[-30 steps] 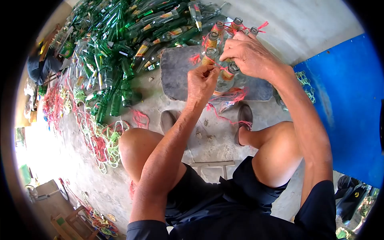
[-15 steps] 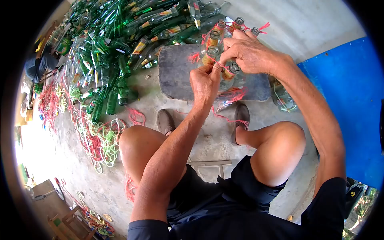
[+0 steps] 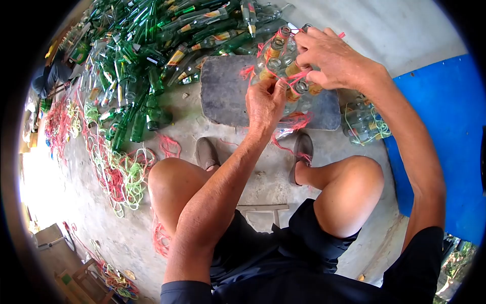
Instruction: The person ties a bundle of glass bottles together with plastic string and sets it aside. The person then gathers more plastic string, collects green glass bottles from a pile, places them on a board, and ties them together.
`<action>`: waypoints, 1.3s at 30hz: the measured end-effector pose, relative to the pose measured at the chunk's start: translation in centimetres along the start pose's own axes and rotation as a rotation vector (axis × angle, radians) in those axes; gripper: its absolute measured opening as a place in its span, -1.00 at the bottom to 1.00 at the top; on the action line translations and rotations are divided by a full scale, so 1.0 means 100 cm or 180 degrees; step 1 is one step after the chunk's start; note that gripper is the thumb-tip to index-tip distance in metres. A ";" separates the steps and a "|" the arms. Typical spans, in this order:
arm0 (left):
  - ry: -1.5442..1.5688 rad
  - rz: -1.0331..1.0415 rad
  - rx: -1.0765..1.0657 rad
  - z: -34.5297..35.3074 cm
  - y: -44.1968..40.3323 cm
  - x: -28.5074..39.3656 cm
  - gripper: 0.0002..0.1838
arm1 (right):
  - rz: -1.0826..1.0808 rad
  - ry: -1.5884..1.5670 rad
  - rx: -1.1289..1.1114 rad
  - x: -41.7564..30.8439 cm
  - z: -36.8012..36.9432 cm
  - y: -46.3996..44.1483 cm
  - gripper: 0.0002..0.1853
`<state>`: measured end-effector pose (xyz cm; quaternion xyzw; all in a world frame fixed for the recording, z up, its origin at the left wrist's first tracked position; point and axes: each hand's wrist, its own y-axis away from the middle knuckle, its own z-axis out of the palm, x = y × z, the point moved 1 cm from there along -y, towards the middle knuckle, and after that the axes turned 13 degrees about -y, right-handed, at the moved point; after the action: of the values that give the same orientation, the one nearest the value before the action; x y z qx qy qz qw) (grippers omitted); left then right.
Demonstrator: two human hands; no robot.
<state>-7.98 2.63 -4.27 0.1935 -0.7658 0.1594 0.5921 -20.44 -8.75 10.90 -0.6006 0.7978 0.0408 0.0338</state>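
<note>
Several clear glass bottles (image 3: 275, 49) stand upright in a tight group on a dark flat board (image 3: 223, 93). Pink-red string (image 3: 297, 76) runs round and between their necks. My left hand (image 3: 266, 104) is closed at the near side of the group, with thumb and forefinger pinching the string beside a bottle mouth. Over the right side of the bottles, my right hand (image 3: 334, 58) has its fingers curled, and the string stretches from it toward the left hand. The right hand covers some of the bottle necks. A loose tuft of red string (image 3: 296, 121) lies at the foot of the bottles.
A big heap of green and clear bottles (image 3: 147, 66) fills the far left. Tangled coloured string (image 3: 121, 177) lies on the floor. Another tied bundle of bottles (image 3: 362, 121) stands right of the board, near a blue panel (image 3: 430, 142). Part of another person (image 3: 50, 78) shows at far left.
My right hand has moved a little right, drawing the string away from the left hand. The left hand keeps its pinch. The camera view has shifted slightly, showing more of the bundle at right.
</note>
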 end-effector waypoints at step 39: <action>0.0318 -0.0090 -0.0186 -0.009 0.004 0.025 -0.75 | 0.1693 -0.2085 -0.0652 0.050 0.007 -0.033 -0.82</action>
<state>-7.96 3.14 -1.61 0.1788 -0.7368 0.1380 0.6372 -18.64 -14.41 9.58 -0.3297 0.8637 0.3155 0.2138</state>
